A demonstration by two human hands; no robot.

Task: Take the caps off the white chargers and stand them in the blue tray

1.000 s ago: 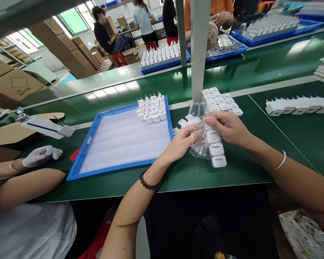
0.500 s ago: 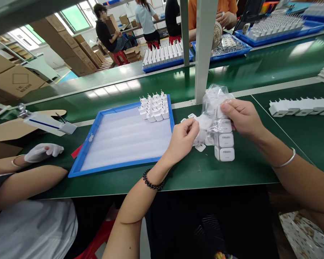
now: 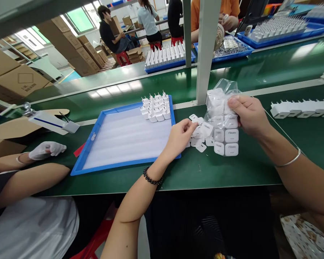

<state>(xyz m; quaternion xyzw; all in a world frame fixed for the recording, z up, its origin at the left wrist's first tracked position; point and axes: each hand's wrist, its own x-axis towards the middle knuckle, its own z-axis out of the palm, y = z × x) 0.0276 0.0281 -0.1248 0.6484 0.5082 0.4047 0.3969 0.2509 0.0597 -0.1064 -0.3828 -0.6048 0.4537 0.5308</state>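
I have the right hand (image 3: 247, 113) pinching a clear plastic bag (image 3: 223, 91) over white blocks (image 3: 231, 136), near the far edge of the green bench (image 3: 189, 176). My left hand (image 3: 181, 135), fingers drawn together, is beside loose white plates (image 3: 202, 135) off the blue tray's (image 3: 124, 166) right edge; I cannot tell whether it grips anything.

We see a solid green on the desk (image 3: 105, 182), bright blue on the tray (image 3: 85, 153) and milky white in its lining (image 3: 129, 138). The pronged plugs (image 3: 156, 108) are plain white; the rounded blocks (image 3: 231, 136) are white with grey lettering, under colourless clear plastic (image 3: 226, 86). We wear a black bracelet (image 3: 151, 180) and a silver bangle (image 3: 289, 163). Near us, a pale bag (image 3: 309, 237) carries brown and dark motifs.
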